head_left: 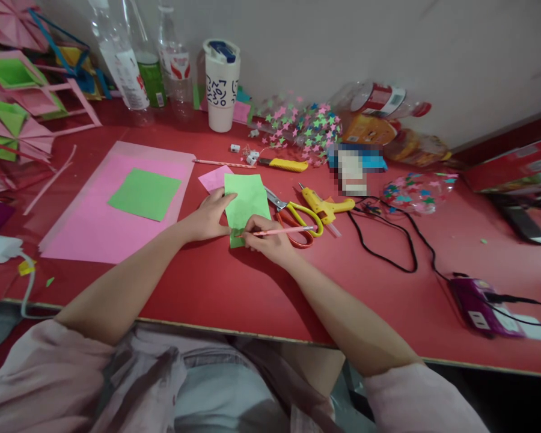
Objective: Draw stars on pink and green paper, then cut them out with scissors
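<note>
A light green sheet of paper lies on the red table in front of me. My left hand rests flat along its left edge, thumb and fingers apart. In my right hand is a pink pencil, its tip down near the lower part of the sheet. The fingers partly cover the tip. Just right of the paper are scissors with yellow and red handles. A pink paper piece is partly under the sheet's upper left.
Pink sheets with a green square lie left. Beyond the hands are a yellow cutter, a glue gun with a black cord and a white cup. Bottles line the wall; a purple power strip sits right.
</note>
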Tool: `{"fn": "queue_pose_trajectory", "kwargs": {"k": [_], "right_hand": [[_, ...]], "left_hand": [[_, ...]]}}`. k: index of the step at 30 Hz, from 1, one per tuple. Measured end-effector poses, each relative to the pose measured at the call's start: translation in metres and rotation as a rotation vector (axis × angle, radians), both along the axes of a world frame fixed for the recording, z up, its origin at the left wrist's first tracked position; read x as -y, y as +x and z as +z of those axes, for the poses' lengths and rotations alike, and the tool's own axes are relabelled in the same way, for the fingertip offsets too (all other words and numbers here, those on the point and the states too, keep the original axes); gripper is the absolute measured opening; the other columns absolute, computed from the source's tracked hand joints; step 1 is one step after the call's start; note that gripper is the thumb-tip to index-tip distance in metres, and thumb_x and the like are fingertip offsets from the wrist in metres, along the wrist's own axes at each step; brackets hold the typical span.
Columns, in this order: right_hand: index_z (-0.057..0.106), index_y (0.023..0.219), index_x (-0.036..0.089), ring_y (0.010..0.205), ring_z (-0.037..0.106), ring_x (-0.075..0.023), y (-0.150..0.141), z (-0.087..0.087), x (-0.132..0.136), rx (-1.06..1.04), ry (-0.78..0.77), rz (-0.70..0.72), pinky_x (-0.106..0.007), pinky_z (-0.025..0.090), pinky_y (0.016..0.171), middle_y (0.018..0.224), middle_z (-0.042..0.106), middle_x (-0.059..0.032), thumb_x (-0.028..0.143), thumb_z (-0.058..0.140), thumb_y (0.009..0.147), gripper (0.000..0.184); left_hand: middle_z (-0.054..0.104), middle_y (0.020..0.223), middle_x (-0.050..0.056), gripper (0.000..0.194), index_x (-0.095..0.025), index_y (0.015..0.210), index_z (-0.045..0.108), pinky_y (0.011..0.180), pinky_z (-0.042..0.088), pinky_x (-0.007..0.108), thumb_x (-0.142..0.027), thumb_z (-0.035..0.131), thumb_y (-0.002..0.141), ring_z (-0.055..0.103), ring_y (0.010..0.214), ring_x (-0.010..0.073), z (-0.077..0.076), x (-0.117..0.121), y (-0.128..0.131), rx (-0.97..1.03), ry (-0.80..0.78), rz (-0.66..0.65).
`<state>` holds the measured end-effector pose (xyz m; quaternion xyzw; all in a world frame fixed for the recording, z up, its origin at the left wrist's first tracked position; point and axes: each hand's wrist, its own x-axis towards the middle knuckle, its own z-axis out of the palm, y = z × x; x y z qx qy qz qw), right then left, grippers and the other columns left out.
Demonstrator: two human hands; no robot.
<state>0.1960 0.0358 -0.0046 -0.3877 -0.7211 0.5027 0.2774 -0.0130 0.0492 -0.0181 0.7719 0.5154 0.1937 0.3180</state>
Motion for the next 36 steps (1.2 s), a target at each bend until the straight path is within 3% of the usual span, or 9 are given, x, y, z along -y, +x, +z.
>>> {"fn": "queue_pose_trajectory", "kwargs": {"k": [15,21,28,36], "right_hand": [[0.050,0.067,0.021,0.054,0.049,-0.0095,-0.0005,-0.0013,-0.0001,0.013,0.046,0.011,-0.022,0.038,0.053,0.057,0.056,0.0042,0.019,0.056,0.075,0.010],[0.049,0.069,0.021,0.053,0.048,-0.0099,-0.0027,-0.0031,0.0004,0.006,0.019,-0.038,-0.023,0.037,0.051,0.057,0.054,0.0045,0.021,0.056,0.077,0.010],[0.049,0.068,0.022,0.052,0.048,-0.0102,-0.0038,-0.0040,0.0004,0.006,0.005,-0.078,-0.023,0.036,0.050,0.055,0.053,0.0045,0.021,0.055,0.076,0.011],[0.047,0.067,0.022,0.054,0.046,-0.0107,-0.0036,0.0005,0.0015,0.011,0.027,-0.065,-0.024,0.035,0.052,0.056,0.051,0.0044,0.022,0.054,0.075,0.010]], "left_hand": [[0.031,0.150,0.017,0.085,-0.019,0.148,0.035,0.120,0.025,0.053,-0.033,0.072,0.072,0.026,0.146,0.0383,-0.0012,-0.0001,-0.0005,-0.008,0.012,0.000],[0.029,0.149,0.021,0.086,-0.011,0.148,0.033,0.121,0.024,0.050,-0.033,0.069,0.073,0.027,0.145,0.0371,-0.0013,0.0008,0.0000,-0.020,0.019,-0.005],[0.033,0.147,0.018,0.083,-0.018,0.147,0.035,0.119,0.027,0.054,-0.036,0.069,0.073,0.030,0.143,0.0372,-0.0043,-0.0013,-0.0018,0.007,0.040,-0.015],[0.031,0.147,0.020,0.086,-0.013,0.148,0.032,0.119,0.026,0.054,-0.035,0.068,0.073,0.029,0.143,0.0377,0.0021,0.0005,0.0001,-0.018,0.002,-0.008]]}}
